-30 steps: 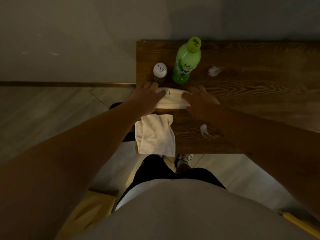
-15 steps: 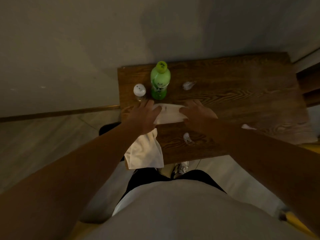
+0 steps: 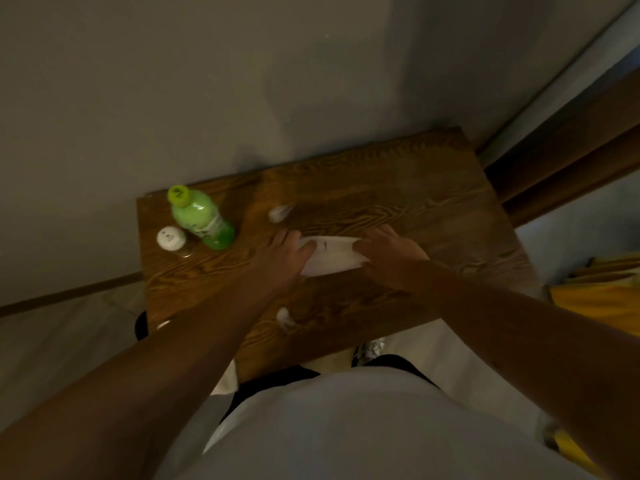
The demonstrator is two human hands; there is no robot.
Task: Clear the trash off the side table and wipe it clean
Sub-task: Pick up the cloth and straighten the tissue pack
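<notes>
On the dark wooden side table (image 3: 398, 202) lies a flat white paper wrapper (image 3: 330, 259). My left hand (image 3: 280, 259) presses on its left end and my right hand (image 3: 388, 256) on its right end, fingers lying flat over the edges. One crumpled white paper scrap (image 3: 278, 213) sits behind the wrapper, another scrap (image 3: 284, 317) lies near the front edge. A white cloth (image 3: 227, 379) hangs off the front left corner, mostly hidden by my left arm.
A green bottle (image 3: 201, 218) with a yellow-green cap and a small white-capped shaker (image 3: 171, 240) stand at the table's left rear. The wall runs right behind the table. Something yellow (image 3: 602, 299) sits right of the table; dark wooden furniture (image 3: 571, 143) stands at the right rear.
The view has swung left and tilted, so the table now sits further right. Both hands have slid the wrapper to the right, away from the bottle. The cloth has slipped under my arm.
</notes>
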